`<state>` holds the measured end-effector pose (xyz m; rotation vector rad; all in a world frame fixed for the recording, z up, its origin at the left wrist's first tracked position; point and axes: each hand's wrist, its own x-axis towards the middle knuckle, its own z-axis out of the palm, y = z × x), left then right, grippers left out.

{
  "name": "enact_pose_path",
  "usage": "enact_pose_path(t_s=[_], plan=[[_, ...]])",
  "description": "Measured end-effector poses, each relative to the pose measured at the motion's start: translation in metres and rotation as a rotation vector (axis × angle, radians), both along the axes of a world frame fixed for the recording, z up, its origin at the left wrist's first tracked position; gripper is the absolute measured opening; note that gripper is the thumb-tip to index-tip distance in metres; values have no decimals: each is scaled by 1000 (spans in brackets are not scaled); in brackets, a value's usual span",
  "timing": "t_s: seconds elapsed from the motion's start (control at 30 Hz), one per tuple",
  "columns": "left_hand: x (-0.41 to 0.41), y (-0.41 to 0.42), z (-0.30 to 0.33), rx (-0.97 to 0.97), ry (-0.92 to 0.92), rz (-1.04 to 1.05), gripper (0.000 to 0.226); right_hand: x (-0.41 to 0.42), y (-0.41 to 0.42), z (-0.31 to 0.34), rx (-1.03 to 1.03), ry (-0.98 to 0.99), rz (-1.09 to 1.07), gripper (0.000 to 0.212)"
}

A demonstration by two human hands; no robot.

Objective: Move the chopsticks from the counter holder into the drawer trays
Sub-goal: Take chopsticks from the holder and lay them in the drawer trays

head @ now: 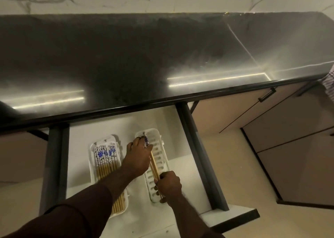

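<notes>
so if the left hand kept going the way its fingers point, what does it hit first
Probably the far end wall of the right tray. The left hand points away from the person along the chopsticks it holds over that tray. Beyond the wall lies bare drawer floor, running under the counter edge; depth is unclear.

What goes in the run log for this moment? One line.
stage: placing | left hand and right hand: holding chopsticks over right tray | left tray: filled | drawer: open

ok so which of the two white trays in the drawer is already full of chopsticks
The left tray: a full row fills it. The right tray holds only the few chopsticks both hands are setting in.
</notes>
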<state>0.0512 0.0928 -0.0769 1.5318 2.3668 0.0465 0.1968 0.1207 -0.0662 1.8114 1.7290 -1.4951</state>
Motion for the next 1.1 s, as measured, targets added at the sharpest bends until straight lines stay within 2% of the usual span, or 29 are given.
enact_pose_path(t_s=[0.27, 0.47, 0.6, 0.77, 1.1], plan=[[3, 0, -5, -139, 151, -140, 41, -10, -8, -16, 103, -84, 111, 26], [9, -2, -4, -212, 171, -153, 34, -8, -18, -28, 202, -190, 300, 34], [15, -3, -3, -207, 180, -186, 38, -7, -21, -29, 299, -202, 386, 33], [15, -2, -4, -230, 197, -216, 40, -5, -23, -30, 420, -164, 450, 22], [17, -8, -2, -159, 167, -229, 40, -3, -22, -29, 426, -97, 507, 24]])
